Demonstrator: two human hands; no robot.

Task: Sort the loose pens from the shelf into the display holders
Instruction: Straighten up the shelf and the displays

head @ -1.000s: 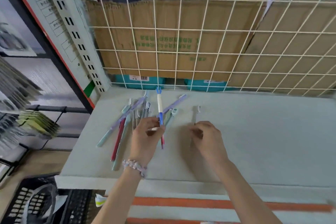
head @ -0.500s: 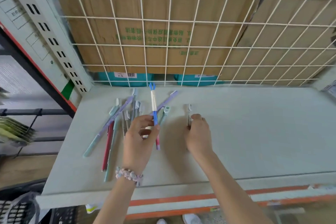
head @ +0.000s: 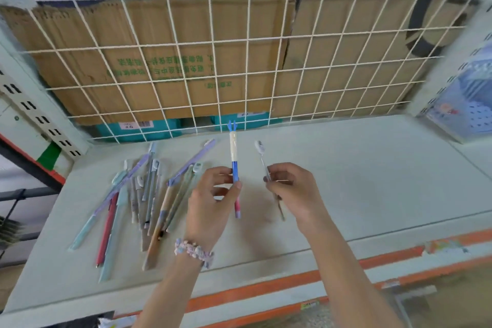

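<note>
From the head view, we look down on a pale shelf (head: 359,181) backed by a white wire grid (head: 250,61), with brown cardboard boxes (head: 165,61) standing behind the grid.

Our left hand (head: 210,202) is raised above the shelf, and its grip pinches a blue and white pen (head: 234,165) between thumb and fingertips. That pen stands nearly upright, its blue forked top reaching up in front of the grid and its pink lower end hanging below the fingers. A beaded bracelet (head: 193,249) circles the left wrist.

Our right hand (head: 290,189) is just beside it, also lifted off the shelf, its grip curled round a thin clear pen (head: 262,160) with a pale rounded cap at the top. The pen tilts slightly left at its upper end, and its lower tip shows under the hand. The two held pens are near one another but apart.

The loose pens (head: 138,194) lie in a scattered heap on the left part of the shelf, to the left of our left hand. Among them we can make out a red pen (head: 106,231), lilac ones, pale green ones and a tan one, overlapping at differing angles. An orange strip (head: 266,285) runs along the shelf's front edge. At the far right, a blurred bluish package (head: 466,104) leans at the shelf's end.
</note>
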